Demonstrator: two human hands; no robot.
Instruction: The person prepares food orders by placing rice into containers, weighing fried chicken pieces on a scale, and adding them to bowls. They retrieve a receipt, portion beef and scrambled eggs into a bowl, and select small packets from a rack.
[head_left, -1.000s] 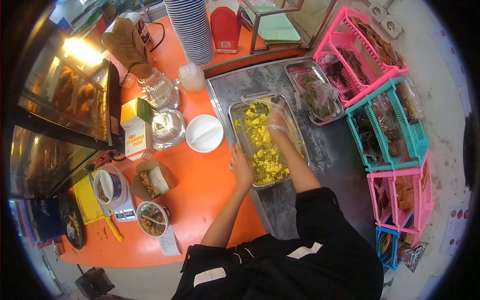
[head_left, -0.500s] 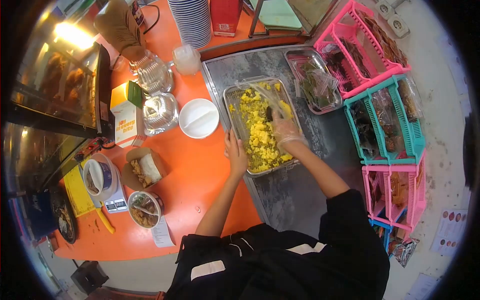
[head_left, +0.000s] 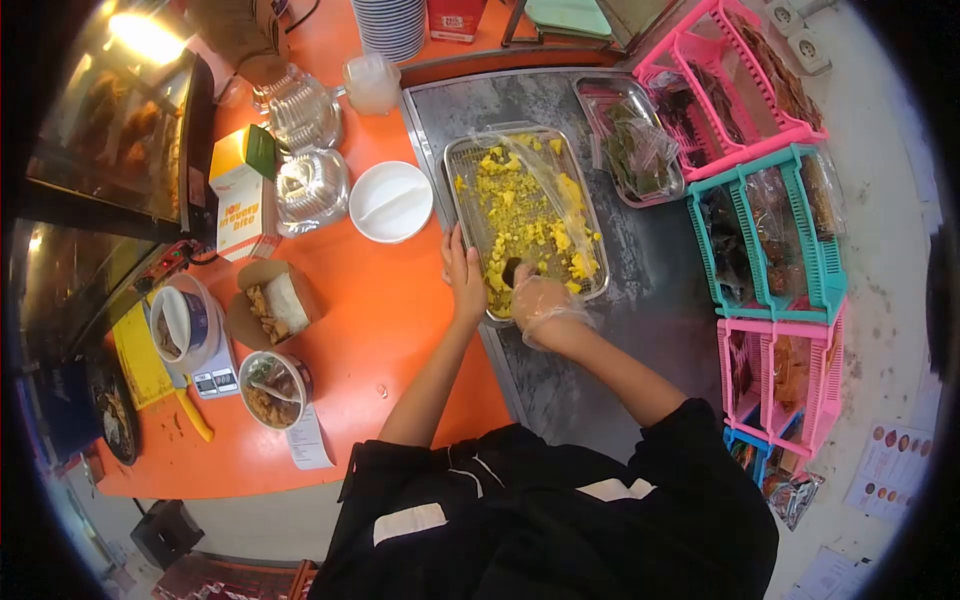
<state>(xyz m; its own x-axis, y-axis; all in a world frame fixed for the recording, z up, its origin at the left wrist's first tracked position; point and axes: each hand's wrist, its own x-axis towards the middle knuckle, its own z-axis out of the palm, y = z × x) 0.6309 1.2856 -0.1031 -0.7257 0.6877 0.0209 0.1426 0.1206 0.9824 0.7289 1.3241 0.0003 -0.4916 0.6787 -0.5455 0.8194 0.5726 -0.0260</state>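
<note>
A metal tray (head_left: 452, 195) holds scattered yellow pieces (head_left: 497, 205), with clear plastic film (head_left: 548, 180) lying over its upper and right part. My left hand (head_left: 466, 273) rests bare against the tray's left edge, its fingers extended. At the tray's lower end is my right hand (head_left: 543, 298), in a clear plastic glove. Its fingers are closed round a small dark object (head_left: 513, 271), which touches the yellow pieces; only part of that object shows.
Left of the tray are a white divided bowl (head_left: 391, 202), clear plastic containers (head_left: 312, 188), a brown food box (head_left: 272, 302) and a filled bowl (head_left: 274, 388). Rightward stand a smaller tray of leaves (head_left: 632, 150) and pink and teal baskets (head_left: 770, 235). A heated cabinet is far left.
My right hand has moved down and left, from the tray's middle to its lower end. The yellow pieces are spread differently, and the view has shifted slightly.
</note>
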